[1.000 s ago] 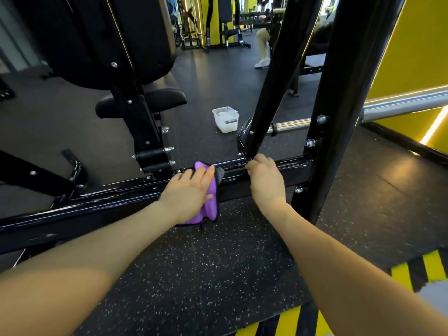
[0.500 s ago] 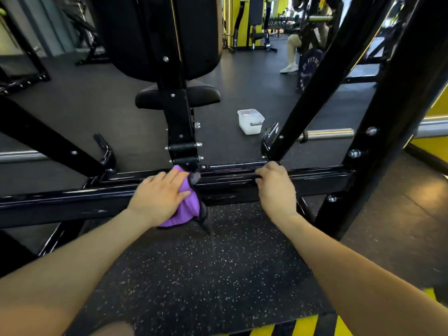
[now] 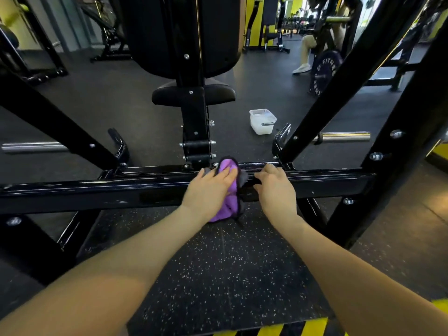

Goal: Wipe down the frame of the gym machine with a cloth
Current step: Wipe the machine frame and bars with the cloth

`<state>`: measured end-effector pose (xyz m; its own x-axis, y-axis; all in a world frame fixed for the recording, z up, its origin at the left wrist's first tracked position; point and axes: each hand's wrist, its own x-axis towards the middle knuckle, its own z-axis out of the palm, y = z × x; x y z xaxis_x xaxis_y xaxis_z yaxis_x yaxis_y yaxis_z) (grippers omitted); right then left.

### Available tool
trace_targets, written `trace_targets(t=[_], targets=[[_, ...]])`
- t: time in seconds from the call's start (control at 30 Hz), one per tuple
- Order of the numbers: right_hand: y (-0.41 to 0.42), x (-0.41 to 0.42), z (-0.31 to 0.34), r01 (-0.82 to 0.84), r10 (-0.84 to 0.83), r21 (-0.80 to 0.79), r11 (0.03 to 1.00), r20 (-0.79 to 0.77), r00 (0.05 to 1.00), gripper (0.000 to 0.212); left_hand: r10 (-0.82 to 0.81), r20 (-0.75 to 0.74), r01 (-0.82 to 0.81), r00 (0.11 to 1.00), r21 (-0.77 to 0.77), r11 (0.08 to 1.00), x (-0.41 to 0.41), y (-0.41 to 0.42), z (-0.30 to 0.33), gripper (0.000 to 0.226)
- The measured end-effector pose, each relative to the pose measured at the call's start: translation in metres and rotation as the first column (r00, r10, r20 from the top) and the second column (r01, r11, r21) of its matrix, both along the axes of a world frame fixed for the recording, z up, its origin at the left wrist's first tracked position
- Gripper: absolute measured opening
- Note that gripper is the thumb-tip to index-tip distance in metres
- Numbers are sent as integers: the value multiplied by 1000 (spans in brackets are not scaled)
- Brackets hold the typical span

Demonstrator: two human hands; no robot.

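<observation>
A: While we crouch on the speckled rubber floor, our left hand presses the purple cloth against the black crossbar of the machine frame, near the middle of the bar's length.

B: We see the fingers there lying fairly straight and close together over the cloth, flat on it rather than curled round it. The cloth drapes over the bar's top edge and hangs down its near face, with a dark trim along its right side.

A: Our right hand rests on the same bar, just beside the cloth on its right. Its fingers bend over the top edge of the bar, gripping it.

B: Past the bar we see the seat post rising from the far side, with the seat pad and back pad above it.

A: 2 slanted black uprights climb on our right, bolted near the bar's right end. A white plastic tub sits on the floor beyond the bar, well apart from the hands.

B: A chrome sleeve pokes out right of the tub, and a weight plate stands farther back. Yellow and black stripes mark the floor's near edge
</observation>
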<state>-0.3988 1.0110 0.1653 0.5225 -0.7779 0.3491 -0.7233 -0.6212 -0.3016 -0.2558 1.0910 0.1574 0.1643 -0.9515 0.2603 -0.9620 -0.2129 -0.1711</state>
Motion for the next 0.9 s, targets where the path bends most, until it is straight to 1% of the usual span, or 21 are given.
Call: trace_targets(t=[0.07, 0.1, 0.17, 0.2, 0.23, 0.27, 0.37, 0.43, 0.5, 0.57, 0.63, 0.77, 0.83, 0.9], targets=[[0, 2, 1, 9, -9, -1, 1000, 3, 1000, 19, -17, 1, 17, 1000, -66, 998, 30, 31, 4, 60], [1, 3, 1, 10, -10, 4, 1000, 0, 1000, 18, 19, 32, -16, 999, -83, 996, 45, 45, 5, 59], [2, 3, 0, 7, -7, 16, 1000, 1, 1000, 18, 97, 90, -92, 991, -59, 994, 60, 62, 8, 55], [2, 3, 0, 7, -7, 20, 1000, 7, 1000, 18, 112, 56, -111, 992, -22, 994, 57, 61, 10, 53], [2, 3, 1, 6, -6, 20, 1000, 12, 1000, 18, 113, -19, -113, 993, -30, 993, 48, 54, 11, 51], [1, 2, 1, 4, -4, 17, 1000, 12, 1000, 18, 117, -63, -119, 991, -24, 993, 38, 42, 10, 51], [1, 2, 2, -6, 7, 6, 1000, -22, 1000, 19, 62, -54, -62, 997, 8, 998, 2, -1, 7, 48], [2, 2, 3, -9, 9, 1, 1000, -47, 999, 20, 35, -64, -37, 997, -30, 999, -12, -17, 7, 45], [3, 4, 5, 6, -6, 12, 1000, -45, 999, 19, 19, -45, -22, 999, -65, 998, -7, -12, 10, 47], [9, 11, 8, -11, 12, 29, 1000, -17, 1000, 20, 29, -27, -31, 999, -94, 995, 10, 12, 9, 49], [20, 28, 12, -69, 68, 30, 997, 13, 998, 20, 89, -57, -94, 994, -90, 991, 38, 41, 10, 48], [48, 65, 10, -172, 172, 46, 984, 1, 985, 22, 282, -124, -287, 951, -24, 958, 95, 90, 11, 42], [52, 71, 6, -183, 183, 16, 983, -19, 983, 22, 374, -133, -381, 918, -26, 924, 104, 95, 10, 40], [51, 71, 3, -183, 183, 5, 983, -27, 983, 23, 421, -145, -430, 895, -34, 902, 88, 84, 8, 42]])
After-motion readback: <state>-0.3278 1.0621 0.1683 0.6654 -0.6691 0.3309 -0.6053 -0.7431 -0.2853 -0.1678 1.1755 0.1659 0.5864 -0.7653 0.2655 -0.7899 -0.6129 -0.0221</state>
